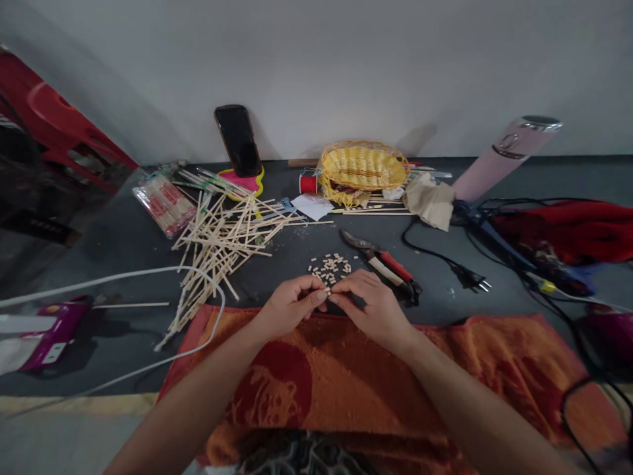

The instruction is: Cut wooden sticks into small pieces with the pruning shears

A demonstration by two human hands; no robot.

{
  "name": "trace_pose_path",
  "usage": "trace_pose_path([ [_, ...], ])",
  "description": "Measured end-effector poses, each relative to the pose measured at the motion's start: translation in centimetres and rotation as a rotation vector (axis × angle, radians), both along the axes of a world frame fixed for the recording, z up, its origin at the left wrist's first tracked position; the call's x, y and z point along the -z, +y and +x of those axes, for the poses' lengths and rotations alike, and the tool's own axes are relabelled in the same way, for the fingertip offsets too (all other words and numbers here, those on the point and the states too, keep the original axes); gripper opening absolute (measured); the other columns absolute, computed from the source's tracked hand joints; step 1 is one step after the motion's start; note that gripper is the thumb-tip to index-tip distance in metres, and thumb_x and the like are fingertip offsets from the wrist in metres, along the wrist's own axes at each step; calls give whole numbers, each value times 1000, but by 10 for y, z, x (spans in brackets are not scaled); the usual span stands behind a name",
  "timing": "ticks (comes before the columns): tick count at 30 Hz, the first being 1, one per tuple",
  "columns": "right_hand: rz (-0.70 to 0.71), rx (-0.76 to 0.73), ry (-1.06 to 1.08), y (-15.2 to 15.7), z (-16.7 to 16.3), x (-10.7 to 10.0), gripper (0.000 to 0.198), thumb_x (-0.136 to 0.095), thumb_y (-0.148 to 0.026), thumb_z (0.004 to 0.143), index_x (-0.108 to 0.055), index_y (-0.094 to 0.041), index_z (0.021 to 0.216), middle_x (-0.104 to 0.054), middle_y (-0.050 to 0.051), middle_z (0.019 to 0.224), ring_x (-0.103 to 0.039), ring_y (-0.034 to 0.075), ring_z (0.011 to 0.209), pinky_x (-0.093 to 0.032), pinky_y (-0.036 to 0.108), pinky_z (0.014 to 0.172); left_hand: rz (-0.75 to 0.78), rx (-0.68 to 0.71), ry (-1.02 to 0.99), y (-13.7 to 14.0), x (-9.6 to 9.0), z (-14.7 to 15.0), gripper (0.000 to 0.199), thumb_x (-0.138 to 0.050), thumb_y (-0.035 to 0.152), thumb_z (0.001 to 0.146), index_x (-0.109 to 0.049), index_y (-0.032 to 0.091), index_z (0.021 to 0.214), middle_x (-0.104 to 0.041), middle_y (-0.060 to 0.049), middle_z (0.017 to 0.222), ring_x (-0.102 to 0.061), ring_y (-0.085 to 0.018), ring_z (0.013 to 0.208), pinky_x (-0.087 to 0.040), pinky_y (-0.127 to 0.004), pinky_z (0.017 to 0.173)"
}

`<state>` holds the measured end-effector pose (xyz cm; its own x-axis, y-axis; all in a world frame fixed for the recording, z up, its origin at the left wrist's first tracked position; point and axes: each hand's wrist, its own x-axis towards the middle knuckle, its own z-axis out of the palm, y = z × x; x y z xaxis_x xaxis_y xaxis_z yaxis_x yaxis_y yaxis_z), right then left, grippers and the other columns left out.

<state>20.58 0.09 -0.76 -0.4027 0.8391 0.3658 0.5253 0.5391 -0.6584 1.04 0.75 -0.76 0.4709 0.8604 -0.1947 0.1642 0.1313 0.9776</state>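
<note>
Centrally, both hands meet at the near edge of the dark table (277,274), just short of a small heap of cut wooden bits (332,266). The left hand (295,298) has thumb and forefinger pressed together at the tips; the right hand (372,305) does likewise from the opposite side. Between these tips sits a tiny pale piece (328,291), apparently pinched from both sides; which hand bears it cannot be told. The remaining fingers are curled in and partly hidden. A two-handed fingertip hold seems suited to an item this small, giving fine control where a palm grip would cover it.

The heap lies just beyond the fingertips, presumably to keep reaching short. Pliers-like cutters (387,259) rest to its right, handles angled toward the right hand, a placing that would favour easy pick-up. Loose sticks (227,231) lie crossed in a spread on the left, in no evident order. An orange towel (356,369) lies beneath the forearms, possibly as padding at the edge. A phone (239,140) leans upright near the wall, probably for viewing. A red spool of thread (308,185) stands beside the yellow basket (366,166), both behind the heap.
</note>
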Motion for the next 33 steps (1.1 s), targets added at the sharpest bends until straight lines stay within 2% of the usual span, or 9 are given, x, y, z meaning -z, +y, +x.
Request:
trace_pose_path([
  [4, -38, -2, 62, 0, -1, 2, 4, -59, -23, 89, -62, -21, 87, -66, 1, 83, -59, 15, 82, -42, 31, 78, 23, 13, 40, 0, -2, 0, 28, -51, 41, 91, -60, 14, 86, -62, 0, 72, -44, -7, 55, -35, -18, 53],
  [10, -120, 13, 112, -2, -4, 2, 5, -56, -21, 88, -61, -22, 88, -65, 1, 84, -58, 15, 81, -43, 30, 77, 32, 1, -10, 0, 1, 0, 24, -54, 36, 90, -60, 14, 86, -62, -1, 73, -56, -10, 70, -42, -21, 68],
  [17, -237, 57, 144, -4, -8, -2, 10, -54, -26, 90, -60, -23, 83, -64, -1, 80, -57, 13, 76, -42, 28, 74, 33, -14, -39, -1, 0, 1, 22, -54, 35, 90, -60, 14, 89, -63, -1, 77, -59, -12, 73, -46, -23, 72],
  [25, -248, 58, 162, -5, -8, 2, 7, -55, -26, 90, -61, -23, 88, -65, 0, 86, -59, 14, 81, -44, 28, 77, 118, -5, 55, 0, 0, 0, 24, -51, 37, 91, -61, 16, 88, -64, -1, 76, -59, -12, 73, -45, -24, 72],
  [33, -276, 55, 170, -5, -9, -1, 11, -53, -27, 91, -60, -23, 84, -64, -1, 81, -58, 14, 77, -43, 27, 74, 37, -65, -52, -2, 7, 2, 21, -56, 37, 89, -57, 16, 92, -69, -3, 82, -67, -15, 79, -51, -28, 78],
])
